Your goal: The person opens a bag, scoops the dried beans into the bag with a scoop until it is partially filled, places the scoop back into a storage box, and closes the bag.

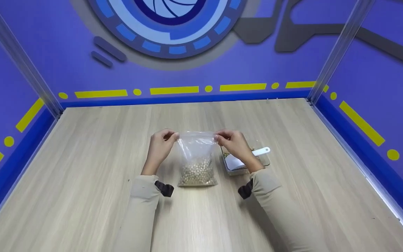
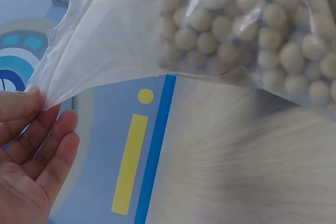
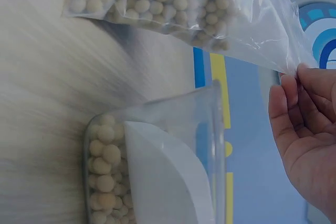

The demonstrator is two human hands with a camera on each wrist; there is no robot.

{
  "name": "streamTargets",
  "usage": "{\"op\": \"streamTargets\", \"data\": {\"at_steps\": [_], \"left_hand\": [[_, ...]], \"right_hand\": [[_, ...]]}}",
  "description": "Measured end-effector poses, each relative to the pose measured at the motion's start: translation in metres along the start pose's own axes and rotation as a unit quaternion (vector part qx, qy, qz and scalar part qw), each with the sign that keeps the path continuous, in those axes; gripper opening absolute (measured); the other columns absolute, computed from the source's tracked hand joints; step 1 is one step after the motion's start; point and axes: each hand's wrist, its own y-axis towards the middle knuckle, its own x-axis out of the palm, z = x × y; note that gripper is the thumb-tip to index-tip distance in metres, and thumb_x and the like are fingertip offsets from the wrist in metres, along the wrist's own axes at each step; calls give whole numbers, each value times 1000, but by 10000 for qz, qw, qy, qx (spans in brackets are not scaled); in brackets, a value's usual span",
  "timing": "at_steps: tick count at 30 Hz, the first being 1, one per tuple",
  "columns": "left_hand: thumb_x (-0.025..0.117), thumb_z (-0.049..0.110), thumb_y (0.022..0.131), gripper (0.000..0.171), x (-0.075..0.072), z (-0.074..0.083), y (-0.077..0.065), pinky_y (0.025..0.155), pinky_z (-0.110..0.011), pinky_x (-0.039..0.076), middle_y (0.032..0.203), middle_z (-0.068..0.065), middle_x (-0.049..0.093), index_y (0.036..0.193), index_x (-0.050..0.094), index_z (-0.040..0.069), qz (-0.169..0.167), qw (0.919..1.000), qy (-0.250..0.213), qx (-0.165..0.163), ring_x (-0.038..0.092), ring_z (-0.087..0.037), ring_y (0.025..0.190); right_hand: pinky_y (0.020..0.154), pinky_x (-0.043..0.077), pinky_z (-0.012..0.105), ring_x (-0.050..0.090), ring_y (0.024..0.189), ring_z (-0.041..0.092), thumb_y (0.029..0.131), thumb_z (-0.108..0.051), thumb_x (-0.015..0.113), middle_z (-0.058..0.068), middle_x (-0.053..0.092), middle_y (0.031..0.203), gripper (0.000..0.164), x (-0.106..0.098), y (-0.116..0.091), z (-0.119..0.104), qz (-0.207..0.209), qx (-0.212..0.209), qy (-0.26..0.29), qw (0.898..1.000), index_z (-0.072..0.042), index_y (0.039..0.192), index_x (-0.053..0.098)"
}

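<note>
A clear plastic zip bag (image 1: 197, 164) with many small round beige balls in its lower part stands upright in the middle of the table. At its top left corner my left hand (image 1: 161, 147) pinches the plastic between thumb and forefinger. My right hand (image 1: 234, 144) pinches the top right corner the same way, so the top edge is stretched between them. The left wrist view shows the left hand (image 2: 39, 150) with its other fingers loosely bent beside the bag (image 2: 236, 30). Likewise the right hand (image 3: 307, 119) grips the bag's corner in the right wrist view.
Right of the bag, partly under my right forearm, stands a clear box (image 1: 238, 172) holding more beige balls. A white scoop (image 1: 261, 151) lies in it, handle over the far right rim. Blue-purple walls (image 1: 194, 78) border the wooden table (image 1: 93, 168).
</note>
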Motion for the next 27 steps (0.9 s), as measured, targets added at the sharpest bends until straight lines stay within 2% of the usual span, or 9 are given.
{"op": "streamTargets", "data": {"at_steps": [3,7,11,14,18,23,27], "left_hand": [[64,12,91,12,2,-2,0,80,-32,51,83,-11,69,88,71,2,-16,10000,-84,-37,62,-18,80],[61,12,93,14,4,-6,0,78,-31,50,85,-11,69,94,71,1,-87,9996,-126,-218,61,-18,80],[59,10,94,21,6,-10,0,76,-28,51,98,-14,69,109,67,-2,-212,9986,-174,-458,65,-21,85],[57,11,95,30,7,-14,-1,79,-30,53,110,-17,67,122,61,-2,-372,9971,-194,-628,67,-25,91],[53,16,98,41,6,-19,-3,90,-38,52,125,-19,61,135,51,0,-793,9935,-117,-808,63,-29,106],[49,23,100,53,2,-24,-7,103,-46,43,143,-20,47,146,37,2,-1499,9846,199,-880,50,-36,127],[42,28,102,54,0,-26,-11,110,-50,35,150,-20,38,149,32,3,-1747,9795,471,-883,40,-38,135]], "right_hand": [[65,49,16,60,71,8,92,-8,62,18,71,88,21,1,2,2,50,14,5,10000,7,104,70],[70,52,18,65,81,18,93,-8,60,21,71,97,25,2,2,4,68,71,9,10000,8,111,67],[80,55,27,66,94,28,93,-7,59,24,69,108,32,3,2,7,20,85,103,9999,10,120,62],[86,55,32,65,101,32,94,-7,58,23,67,115,35,3,1,10,-19,34,27,10000,8,125,59],[88,54,35,64,105,32,95,-10,58,22,66,118,35,1,0,15,-52,-11,-190,9998,7,126,59],[88,53,37,65,104,31,97,-14,54,21,67,117,36,-5,-2,19,-125,80,-242,9996,6,126,59],[95,50,42,62,111,31,100,-22,50,19,64,124,41,-13,-5,22,-313,269,-351,9985,3,132,56]]}}
